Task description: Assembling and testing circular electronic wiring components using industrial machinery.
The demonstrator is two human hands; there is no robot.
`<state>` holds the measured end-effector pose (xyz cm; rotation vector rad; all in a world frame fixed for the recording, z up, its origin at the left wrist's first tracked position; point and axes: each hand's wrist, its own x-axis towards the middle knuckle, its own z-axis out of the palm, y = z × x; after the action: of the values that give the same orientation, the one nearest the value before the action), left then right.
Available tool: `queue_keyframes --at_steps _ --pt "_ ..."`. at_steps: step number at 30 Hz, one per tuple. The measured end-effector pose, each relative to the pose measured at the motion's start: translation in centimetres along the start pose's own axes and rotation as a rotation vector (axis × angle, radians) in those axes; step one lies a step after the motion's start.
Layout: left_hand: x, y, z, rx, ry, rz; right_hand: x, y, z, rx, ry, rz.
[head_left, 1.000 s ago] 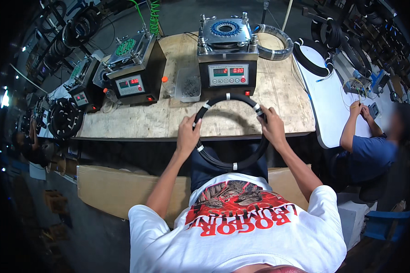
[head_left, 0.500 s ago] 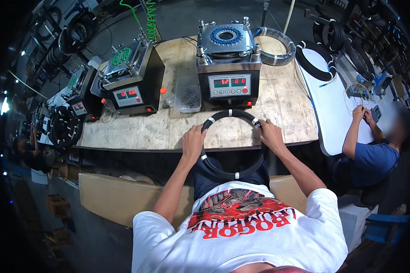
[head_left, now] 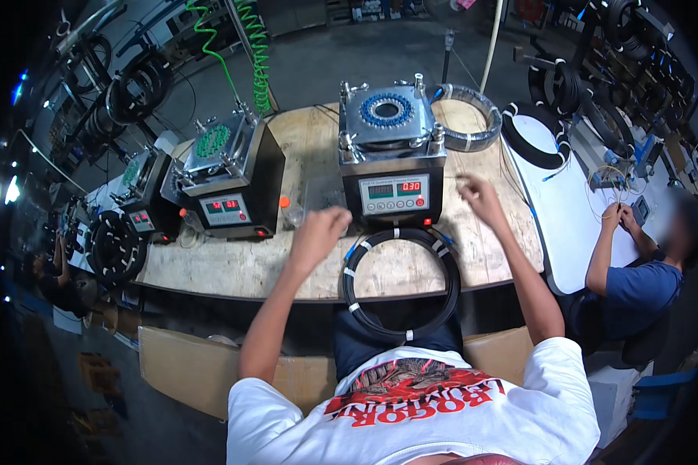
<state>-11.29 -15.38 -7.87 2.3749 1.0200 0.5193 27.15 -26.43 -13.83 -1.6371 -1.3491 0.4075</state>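
A coil of black cable (head_left: pixel 351 273) bound with white bands rests against the table's front edge, its lower part over my lap. Neither hand touches it. My left hand (head_left: pixel 318 236) is raised above the table, left of the middle polishing machine (head_left: pixel 395 174); its fingers are bent together, and whether anything lies between them I cannot make out. My right hand (head_left: pixel 484 201) hovers right of the same machine, fingers loosely curled and apart, with nothing visible in it. The machine carries a ring of blue connector holders (head_left: pixel 386 110) on its metal top plate.
Two similar machines with green rings (head_left: pixel 229 182) (head_left: pixel 141 194) stand to the left on the wooden table (head_left: pixel 287 267). An orange-capped bottle (head_left: pixel 291 211) is near my left hand. A wrapped coil (head_left: pixel 473 139) lies behind. A co-worker (head_left: pixel 636 283) handles thin cables at the white table (head_left: pixel 562 256).
Both hands have let go of the cable coil and moved apart, forward toward the machine's sides. The view has tilted up. The middle machine's display reading has changed.
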Motion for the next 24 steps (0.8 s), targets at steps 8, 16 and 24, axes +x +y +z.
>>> queue_keyframes --at_steps 8,16,24 --pt "15.5 0.6 -4.2 -0.373 0.346 0.153 16.1 -10.2 0.0 0.276 -0.064 0.24" --pt "16.9 4.0 -7.6 -0.426 0.074 0.066 20.0 -11.9 1.3 0.553 -0.02 0.383" --pt "18.7 1.2 -8.8 -0.116 0.141 0.167 22.0 -20.2 3.8 0.866 0.013 0.366"
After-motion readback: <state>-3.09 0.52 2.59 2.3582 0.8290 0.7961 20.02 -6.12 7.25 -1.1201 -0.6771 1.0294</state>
